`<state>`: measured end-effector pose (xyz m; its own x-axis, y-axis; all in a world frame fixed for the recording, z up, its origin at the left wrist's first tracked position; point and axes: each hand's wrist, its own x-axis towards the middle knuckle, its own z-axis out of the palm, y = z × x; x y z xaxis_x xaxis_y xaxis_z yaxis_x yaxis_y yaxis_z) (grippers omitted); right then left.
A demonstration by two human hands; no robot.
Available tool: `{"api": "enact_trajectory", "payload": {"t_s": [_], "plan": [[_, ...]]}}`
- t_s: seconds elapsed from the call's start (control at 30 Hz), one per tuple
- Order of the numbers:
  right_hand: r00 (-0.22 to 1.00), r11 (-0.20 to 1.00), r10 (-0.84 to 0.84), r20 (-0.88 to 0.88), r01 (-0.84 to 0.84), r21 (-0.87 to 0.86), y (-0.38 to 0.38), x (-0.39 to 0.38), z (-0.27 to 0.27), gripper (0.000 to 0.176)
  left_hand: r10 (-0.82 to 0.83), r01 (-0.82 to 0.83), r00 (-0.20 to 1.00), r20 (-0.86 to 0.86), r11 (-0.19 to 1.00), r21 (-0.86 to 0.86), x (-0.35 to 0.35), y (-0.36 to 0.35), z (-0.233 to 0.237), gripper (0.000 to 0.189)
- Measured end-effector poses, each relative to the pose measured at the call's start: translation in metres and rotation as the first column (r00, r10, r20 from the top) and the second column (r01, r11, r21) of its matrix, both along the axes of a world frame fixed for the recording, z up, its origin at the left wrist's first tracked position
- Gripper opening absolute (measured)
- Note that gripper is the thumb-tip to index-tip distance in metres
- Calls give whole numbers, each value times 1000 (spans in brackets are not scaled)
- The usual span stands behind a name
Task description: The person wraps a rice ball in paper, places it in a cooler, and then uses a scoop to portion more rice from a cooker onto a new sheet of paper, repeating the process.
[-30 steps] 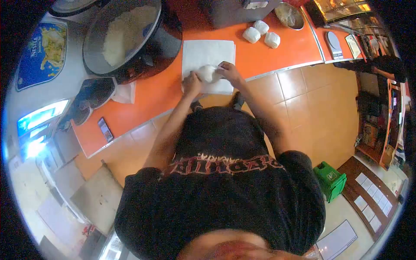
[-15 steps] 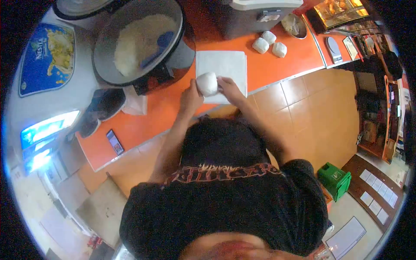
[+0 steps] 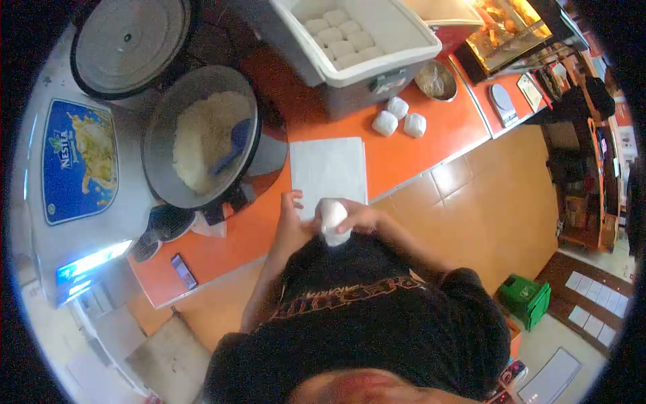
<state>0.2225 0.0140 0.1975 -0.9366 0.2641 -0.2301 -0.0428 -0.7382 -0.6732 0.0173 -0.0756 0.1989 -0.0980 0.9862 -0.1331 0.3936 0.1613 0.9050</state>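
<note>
Both hands hold a white wrapped rice ball (image 3: 332, 219) close to my body, above the near edge of the orange counter (image 3: 404, 151). My left hand (image 3: 293, 224) cups its left side and my right hand (image 3: 360, 217) grips its right side. Just beyond lies a stack of white paper sheets (image 3: 328, 172). Three wrapped rice balls (image 3: 398, 118) sit farther back on the counter, in front of a white cooler box (image 3: 363, 37) that holds several more.
A large pot of rice (image 3: 205, 138) with a blue scoop stands to the left, its lid (image 3: 131, 42) behind it. A phone (image 3: 183, 271) lies at the counter's near left. A metal bowl (image 3: 434, 79) and a scale (image 3: 503, 102) sit at the right. Tiled floor is below.
Both hands lifted the wrapped ball off the paper stack and drew it toward my body. The view tilted up, revealing the cooler box and pot lid.
</note>
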Motion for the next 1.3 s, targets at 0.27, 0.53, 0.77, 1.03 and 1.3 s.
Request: {"api": "enact_trajectory", "payload": {"t_s": [0.27,0.53,0.77,1.03,1.3], "plan": [[946,305,-191,260,-195,932,246,41,183,88,140,-137,936,322,990,-33,16,12,16,59],[693,-228,-349,631,-716,660,478,5,105,87,443,-435,896,-16,872,-225,20,23,37,28],[-40,-319,-12,999,-947,-42,497,6,11,122,499,-423,864,62,789,-446,23,55,59,31],[127,-423,-98,987,-903,74,490,31,8,113,309,-241,945,102,874,-423,14,60,94,35],[832,-438,-236,502,-553,709,519,52,14,66,223,-226,973,-52,972,-59,-101,31,192,21]]}}
